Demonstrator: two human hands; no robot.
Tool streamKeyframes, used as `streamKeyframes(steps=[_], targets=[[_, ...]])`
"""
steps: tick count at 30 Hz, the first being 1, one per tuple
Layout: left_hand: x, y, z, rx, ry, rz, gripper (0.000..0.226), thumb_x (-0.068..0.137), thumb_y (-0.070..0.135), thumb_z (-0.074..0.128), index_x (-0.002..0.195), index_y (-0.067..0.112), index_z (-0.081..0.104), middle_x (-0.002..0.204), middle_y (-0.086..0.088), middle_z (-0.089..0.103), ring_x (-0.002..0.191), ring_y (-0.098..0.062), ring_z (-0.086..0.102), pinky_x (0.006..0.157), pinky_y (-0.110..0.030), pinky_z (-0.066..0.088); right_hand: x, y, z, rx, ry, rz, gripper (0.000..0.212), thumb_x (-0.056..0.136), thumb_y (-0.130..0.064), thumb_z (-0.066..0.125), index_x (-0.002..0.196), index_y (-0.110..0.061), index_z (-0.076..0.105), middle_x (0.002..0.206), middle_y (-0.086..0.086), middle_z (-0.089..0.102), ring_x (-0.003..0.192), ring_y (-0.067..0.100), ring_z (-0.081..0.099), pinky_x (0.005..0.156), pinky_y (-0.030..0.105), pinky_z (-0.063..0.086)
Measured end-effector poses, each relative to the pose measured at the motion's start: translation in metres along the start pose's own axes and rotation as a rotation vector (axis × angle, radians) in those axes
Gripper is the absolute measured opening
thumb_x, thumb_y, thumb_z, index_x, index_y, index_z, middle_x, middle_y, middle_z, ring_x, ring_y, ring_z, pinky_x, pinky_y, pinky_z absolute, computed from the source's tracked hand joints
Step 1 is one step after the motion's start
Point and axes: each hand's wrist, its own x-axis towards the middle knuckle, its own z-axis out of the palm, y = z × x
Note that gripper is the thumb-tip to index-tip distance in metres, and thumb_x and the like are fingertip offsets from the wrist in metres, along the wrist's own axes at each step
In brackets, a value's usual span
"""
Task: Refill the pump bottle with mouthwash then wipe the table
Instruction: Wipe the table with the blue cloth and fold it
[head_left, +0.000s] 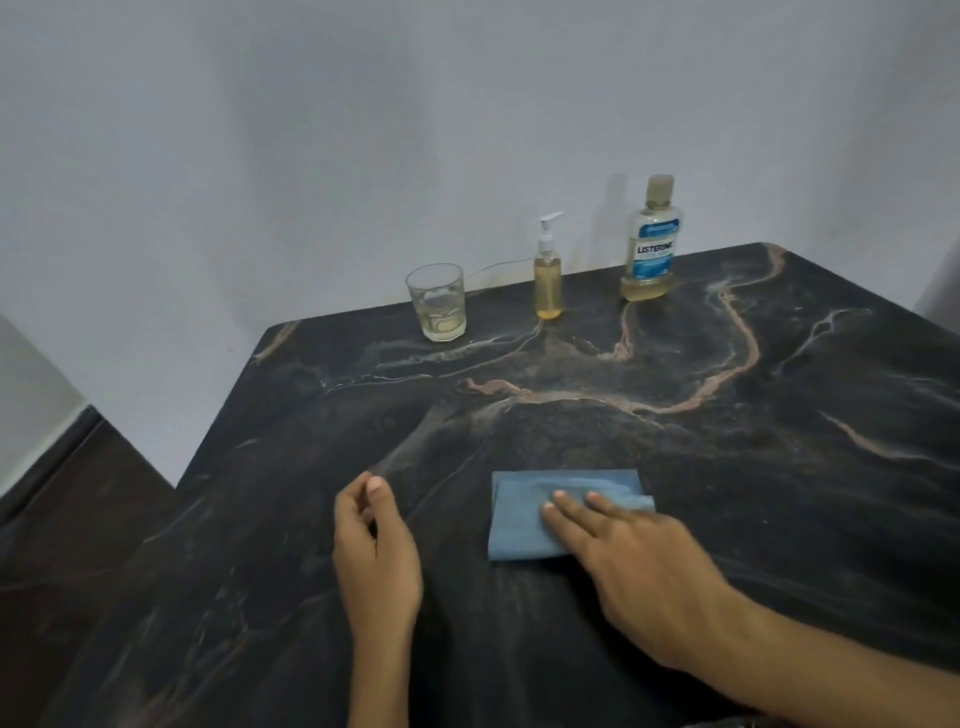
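Observation:
A small pump bottle (548, 278) with a white pump and yellowish liquid stands upright at the back of the dark marble table (571, 395). To its right stands a capped mouthwash bottle (652, 249) with a blue label, holding a little yellow liquid. A folded blue cloth (524, 512) lies flat on the table near me. My right hand (623, 561) rests on the cloth's right part with its fingers straight. My left hand (376, 545) is left of the cloth, over the table, fingers loosely curled and holding nothing.
A clear glass (437, 301) with a little pale liquid stands left of the pump bottle. A white wall runs behind the table. The table's left edge drops to a dark floor (67, 519).

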Motion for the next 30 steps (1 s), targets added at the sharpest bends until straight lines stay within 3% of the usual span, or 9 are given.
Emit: streamKeyframes(steps=[3,5,6,8,11,15,20,26,30], targets=[[0.001,0.001,0.0,-0.03,-0.007,-0.004,0.03,0.098,0.036,0.038,0.118,0.021,0.053,0.099,0.013,0.055,0.099,-0.009,0.051,0.079,-0.022,0.035,0.013,0.006,-0.009,0.005,0.137,-0.037,0.031,0.089,-0.03,0.041,0.117,-0.019,0.05,0.124,0.0,0.053,0.107,0.021,0.053,0.086,0.032,0.042],[0.001,0.0,0.0,-0.042,-0.027,-0.014,0.027,0.097,0.037,0.039,0.117,0.025,0.052,0.096,0.022,0.052,0.098,-0.006,0.051,0.073,-0.016,0.036,0.03,0.01,-0.009,0.152,0.172,-0.136,0.017,0.087,-0.032,0.045,0.099,-0.021,0.046,0.108,-0.006,0.05,0.099,0.013,0.05,0.083,0.027,0.037],[0.002,0.0,0.001,-0.048,-0.037,-0.016,0.026,0.097,0.037,0.039,0.117,0.026,0.052,0.096,0.023,0.051,0.098,-0.004,0.05,0.072,-0.013,0.036,0.037,0.012,-0.004,0.246,0.141,-0.189,0.021,0.089,-0.029,0.044,0.109,-0.02,0.045,0.119,-0.009,0.045,0.115,0.01,0.043,0.095,0.027,0.033],[0.003,-0.002,0.001,-0.058,-0.045,-0.013,0.023,0.097,0.035,0.041,0.115,0.027,0.052,0.1,0.021,0.053,0.102,-0.004,0.05,0.076,-0.014,0.036,0.046,0.013,0.007,0.344,0.049,-0.265,0.046,0.095,-0.021,0.04,0.14,-0.023,0.03,0.148,-0.018,0.017,0.141,0.006,0.004,0.116,0.025,0.004],[0.007,-0.006,-0.001,-0.063,-0.042,-0.025,0.017,0.097,0.034,0.042,0.111,0.03,0.052,0.098,0.026,0.051,0.104,-0.003,0.05,0.073,-0.008,0.035,0.052,0.014,0.02,0.403,0.066,-0.31,0.06,0.094,-0.007,0.039,0.148,-0.026,0.021,0.151,-0.019,0.001,0.14,0.003,-0.012,0.108,0.013,-0.015],[0.013,-0.008,-0.008,-0.04,-0.056,-0.03,0.025,0.097,0.036,0.042,0.117,0.027,0.053,0.104,0.02,0.053,0.104,-0.002,0.049,0.073,-0.007,0.035,0.101,0.003,0.024,0.538,0.182,-0.056,0.07,0.082,0.011,0.038,0.145,-0.018,0.031,0.155,-0.002,0.019,0.144,0.016,0.009,0.113,0.018,-0.002],[0.026,-0.001,-0.032,0.017,-0.028,-0.011,0.024,0.096,0.036,0.041,0.116,0.029,0.052,0.1,0.024,0.051,0.101,0.0,0.049,0.075,-0.011,0.035,0.21,-0.045,-0.001,0.482,0.188,0.237,0.045,0.085,-0.005,0.047,0.13,-0.003,0.044,0.14,0.015,0.038,0.129,0.031,0.031,0.109,0.038,0.024],[0.043,0.003,-0.064,0.02,0.051,-0.002,0.017,0.097,0.029,0.043,0.111,0.025,0.051,0.095,0.024,0.052,0.087,0.011,0.05,0.069,-0.008,0.036,0.199,-0.132,-0.002,0.369,0.062,-0.343,0.053,0.092,-0.014,0.045,0.142,-0.004,0.033,0.152,0.014,0.025,0.14,0.026,0.019,0.112,0.031,0.01],[0.047,0.003,-0.079,0.028,0.064,-0.012,0.018,0.097,0.03,0.043,0.112,0.026,0.05,0.098,0.021,0.052,0.09,0.005,0.051,0.074,-0.011,0.036,0.137,-0.1,0.013,0.404,-0.023,-0.563,0.058,0.097,-0.024,0.038,0.151,-0.023,0.015,0.157,-0.009,0.005,0.143,0.005,-0.003,0.113,0.023,-0.007]])
